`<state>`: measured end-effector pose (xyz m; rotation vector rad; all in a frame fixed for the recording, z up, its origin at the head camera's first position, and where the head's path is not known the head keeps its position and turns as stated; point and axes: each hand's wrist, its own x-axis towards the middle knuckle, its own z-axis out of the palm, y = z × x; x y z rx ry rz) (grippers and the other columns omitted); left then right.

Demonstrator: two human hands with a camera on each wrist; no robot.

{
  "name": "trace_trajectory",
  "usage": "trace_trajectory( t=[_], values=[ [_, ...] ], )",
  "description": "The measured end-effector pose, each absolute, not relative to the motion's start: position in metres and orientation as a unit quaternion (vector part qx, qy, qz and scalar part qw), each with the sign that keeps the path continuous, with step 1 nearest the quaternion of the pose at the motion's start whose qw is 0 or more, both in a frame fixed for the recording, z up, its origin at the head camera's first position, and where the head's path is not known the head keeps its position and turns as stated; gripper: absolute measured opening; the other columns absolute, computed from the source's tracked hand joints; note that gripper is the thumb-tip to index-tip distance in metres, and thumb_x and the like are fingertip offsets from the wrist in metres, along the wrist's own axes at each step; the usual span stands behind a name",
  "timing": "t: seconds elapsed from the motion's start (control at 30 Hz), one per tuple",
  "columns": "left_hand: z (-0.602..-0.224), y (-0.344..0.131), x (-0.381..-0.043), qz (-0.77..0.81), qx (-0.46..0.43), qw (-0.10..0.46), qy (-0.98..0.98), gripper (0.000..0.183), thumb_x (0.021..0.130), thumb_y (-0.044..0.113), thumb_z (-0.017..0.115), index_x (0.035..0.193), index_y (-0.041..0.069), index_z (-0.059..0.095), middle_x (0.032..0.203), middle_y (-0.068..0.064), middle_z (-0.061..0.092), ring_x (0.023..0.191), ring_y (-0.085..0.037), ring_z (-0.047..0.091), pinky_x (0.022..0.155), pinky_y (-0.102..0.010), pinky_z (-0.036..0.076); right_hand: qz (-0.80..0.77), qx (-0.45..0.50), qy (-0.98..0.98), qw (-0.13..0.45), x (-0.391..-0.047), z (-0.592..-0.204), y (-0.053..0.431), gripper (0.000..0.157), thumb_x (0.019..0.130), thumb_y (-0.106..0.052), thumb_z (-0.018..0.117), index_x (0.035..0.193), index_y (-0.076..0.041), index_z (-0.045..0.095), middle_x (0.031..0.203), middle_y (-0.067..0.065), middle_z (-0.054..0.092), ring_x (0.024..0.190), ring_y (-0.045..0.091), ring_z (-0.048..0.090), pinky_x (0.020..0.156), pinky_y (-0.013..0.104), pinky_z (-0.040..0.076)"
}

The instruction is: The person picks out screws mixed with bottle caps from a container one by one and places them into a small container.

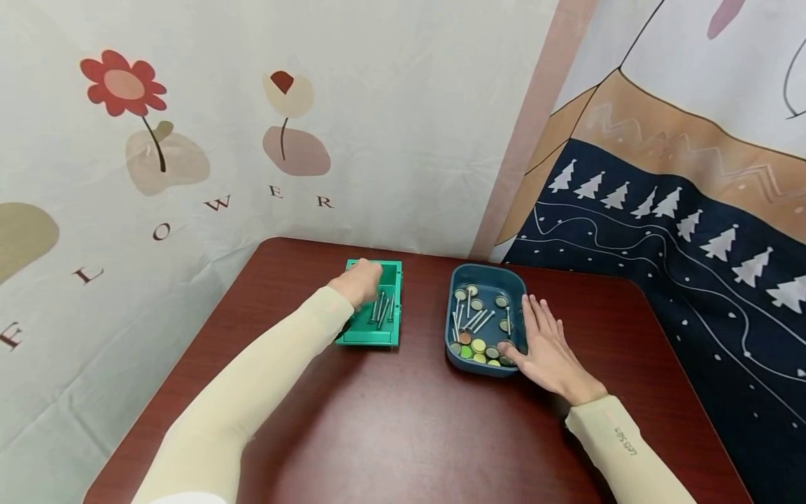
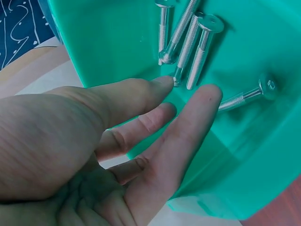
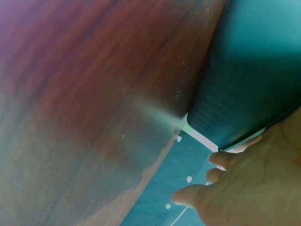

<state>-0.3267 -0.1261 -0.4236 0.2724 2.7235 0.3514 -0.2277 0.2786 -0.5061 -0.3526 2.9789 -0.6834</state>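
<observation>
My left hand (image 1: 357, 283) reaches into a green plastic bin (image 1: 370, 339) on the left. Silver round-headed bolts (image 2: 202, 52) lie in the bin, just past my thumb and fingertips in the left wrist view. A single bolt (image 2: 269, 86) lies apart from them near the index finger. Nothing is held between those loosely bent fingers. My right hand (image 1: 550, 353) rests on the right side of a dark blue tub (image 1: 483, 368), fingers straight along its rim and thumb over the near right corner. Inside are bolts (image 1: 481, 320) and several round bottle caps (image 1: 478, 346).
Both containers stand toward the far edge of a reddish-brown wooden table (image 1: 403, 434), with a gap between them. A pale curtain (image 1: 403, 126) with printed flowers hangs behind, and a dark blue one (image 1: 630, 238) with white trees is on the right.
</observation>
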Motion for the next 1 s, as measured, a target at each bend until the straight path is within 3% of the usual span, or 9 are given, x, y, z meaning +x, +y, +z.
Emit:
trace_trajectory(
  t=[0.13, 0.3, 0.33, 0.47, 0.53, 0.57, 1.0],
  values=[
    [-0.423, -0.128, -0.327, 0.129, 0.105, 0.174, 0.971, 0.034, 0.115, 0.003, 0.067, 0.082, 0.008, 0.062, 0.073, -0.009, 0.054, 0.054, -0.017, 0.056, 0.058, -0.031, 0.049, -0.22, -0.115, 0.968, 0.033, -0.228, -0.506, 0.278, 0.115, 0.112, -0.061, 0.07, 0.188, -0.007, 0.003, 0.196, 0.027, 0.006, 0.181, 0.056, 0.002, 0.138, 0.089, 0.008],
    [-0.428, -0.132, -0.336, 0.136, 0.115, 0.148, 0.973, 0.023, 0.112, 0.015, 0.079, 0.092, 0.007, 0.073, 0.082, -0.01, 0.063, 0.067, -0.021, 0.063, 0.072, -0.037, 0.056, -0.217, -0.115, 0.969, 0.031, -0.227, -0.506, 0.278, 0.114, 0.112, -0.062, 0.069, 0.188, -0.006, 0.004, 0.196, 0.028, 0.007, 0.181, 0.056, 0.002, 0.137, 0.09, 0.009],
    [-0.447, -0.139, -0.35, 0.148, 0.128, 0.132, 0.972, 0.025, 0.112, 0.023, 0.081, 0.092, 0.01, 0.075, 0.081, -0.007, 0.063, 0.066, -0.019, 0.06, 0.071, -0.036, 0.054, -0.218, -0.115, 0.969, 0.031, -0.227, -0.506, 0.278, 0.114, 0.112, -0.061, 0.069, 0.188, -0.006, 0.004, 0.196, 0.028, 0.007, 0.181, 0.056, 0.002, 0.137, 0.09, 0.009],
    [-0.447, -0.141, -0.349, 0.139, 0.141, 0.094, 0.976, 0.017, 0.111, 0.028, 0.083, 0.114, 0.012, 0.082, 0.108, -0.005, 0.081, 0.089, -0.02, 0.075, 0.084, -0.042, 0.066, -0.221, -0.115, 0.968, 0.032, -0.226, -0.505, 0.278, 0.114, 0.112, -0.061, 0.069, 0.188, -0.006, 0.004, 0.196, 0.028, 0.006, 0.181, 0.056, 0.001, 0.137, 0.09, 0.008],
    [-0.441, -0.139, -0.342, 0.132, 0.147, 0.074, 0.977, 0.024, 0.111, 0.03, 0.083, 0.126, 0.011, 0.081, 0.122, -0.007, 0.083, 0.1, -0.022, 0.079, 0.089, -0.046, 0.069, -0.22, -0.116, 0.968, 0.029, -0.226, -0.505, 0.278, 0.114, 0.112, -0.06, 0.07, 0.188, -0.006, 0.004, 0.195, 0.028, 0.006, 0.181, 0.057, 0.002, 0.137, 0.09, 0.009],
    [-0.422, -0.132, -0.326, 0.117, 0.14, 0.073, 0.981, 0.027, 0.111, 0.025, 0.083, 0.133, 0.009, 0.08, 0.131, -0.01, 0.083, 0.109, -0.027, 0.081, 0.095, -0.051, 0.07, -0.22, -0.116, 0.968, 0.028, -0.226, -0.505, 0.278, 0.114, 0.112, -0.06, 0.07, 0.188, -0.005, 0.004, 0.195, 0.028, 0.007, 0.181, 0.057, 0.002, 0.137, 0.09, 0.009],
    [-0.412, -0.115, -0.3, 0.064, 0.187, -0.037, 0.98, 0.036, 0.114, 0.032, 0.079, 0.141, 0.008, 0.075, 0.133, -0.017, 0.074, 0.112, -0.035, 0.073, 0.083, -0.051, 0.068, -0.218, -0.12, 0.968, 0.02, -0.225, -0.505, 0.278, 0.113, 0.113, -0.058, 0.071, 0.188, -0.005, 0.004, 0.195, 0.029, 0.007, 0.181, 0.057, 0.004, 0.137, 0.09, 0.011]
  ],
)
